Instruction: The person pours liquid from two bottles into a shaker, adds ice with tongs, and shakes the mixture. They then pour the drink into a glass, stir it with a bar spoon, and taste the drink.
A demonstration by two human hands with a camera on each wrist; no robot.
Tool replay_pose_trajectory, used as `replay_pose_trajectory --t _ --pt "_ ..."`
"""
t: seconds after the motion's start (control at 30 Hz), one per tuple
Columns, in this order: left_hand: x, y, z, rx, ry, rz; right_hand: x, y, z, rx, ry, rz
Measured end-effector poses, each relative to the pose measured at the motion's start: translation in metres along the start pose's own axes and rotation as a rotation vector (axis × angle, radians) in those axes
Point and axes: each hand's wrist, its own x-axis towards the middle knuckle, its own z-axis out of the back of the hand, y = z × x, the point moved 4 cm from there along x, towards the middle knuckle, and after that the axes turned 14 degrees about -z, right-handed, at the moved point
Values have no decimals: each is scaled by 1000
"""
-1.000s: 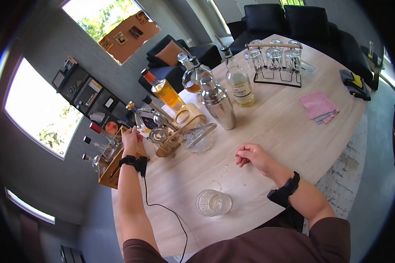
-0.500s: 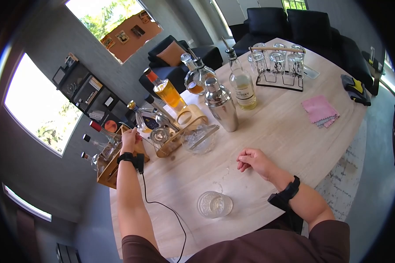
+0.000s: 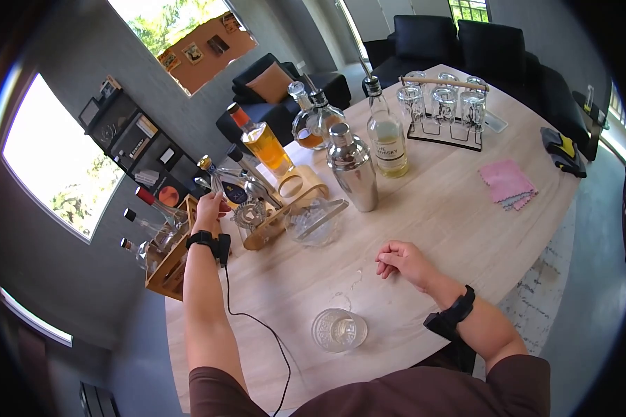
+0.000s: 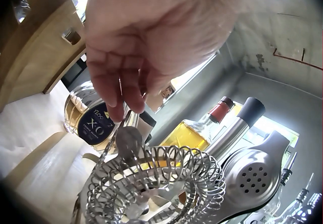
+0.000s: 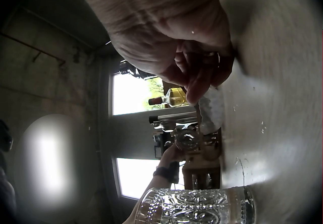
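My left hand [image 3: 210,208] is beside the wooden box [image 3: 167,276], by the bar tools. In the left wrist view its fingers [image 4: 132,95] curl down at a metal handle, above a coiled strainer [image 4: 156,183] and before a dark-labelled bottle [image 4: 91,125]; whether they grip the handle is unclear. Loosely curled and holding nothing visible, my right hand [image 3: 405,264] rests at the table. A patterned glass [image 3: 339,330] with a little clear liquid stands nearer me. A clear bowl with tongs [image 3: 316,222] and a steel shaker [image 3: 352,170] are between the hands, farther back.
A whisky bottle [image 3: 388,142], an orange-filled bottle [image 3: 266,146] and other bottles stand behind. A rack [image 3: 444,142] of upturned glasses is at the back. Pink cloth [image 3: 506,182] and dark gloves [image 3: 563,151] lie right. A black cable [image 3: 261,316] runs from my left wrist.
My left hand has shifted slightly away from the wooden box, up toward the dark-labelled bottle. The head view has drifted a little. My right hand has stayed almost still.
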Motion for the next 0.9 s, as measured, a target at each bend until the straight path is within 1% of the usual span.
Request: replay_pose_trajectory --t 0.07,0.1,0.2,0.47,0.53,0.67,0.77,0.83,0.87,0.9 --pt "3 -4 0 46 4 -46 0 0 -1 -8 1 1" --pt "2 -8 0 46 3 -44 0 0 -1 -15 1 5" --pt "-4 -29 1 43 -20 -145 -1 0 -3 -28 6 10" --pt "-8 -40 1 49 -34 -256 -1 -1 -4 -67 14 32" --pt "-17 -48 -2 62 -44 -329 -2 -1 -5 -70 17 39" --pt "-32 -53 -6 75 -70 -357 -2 -2 -6 -93 23 40" --pt "-38 -47 -5 78 -75 -315 -1 -2 -5 -89 26 47" --pt "-38 -38 -5 -29 -78 -291 -2 -2 -5 -85 27 53" --pt "-37 -35 -5 -28 -79 -292 -2 -2 -6 -92 22 47" --pt "-37 -34 -6 -66 -45 -288 -2 -2 -6 -99 17 41"
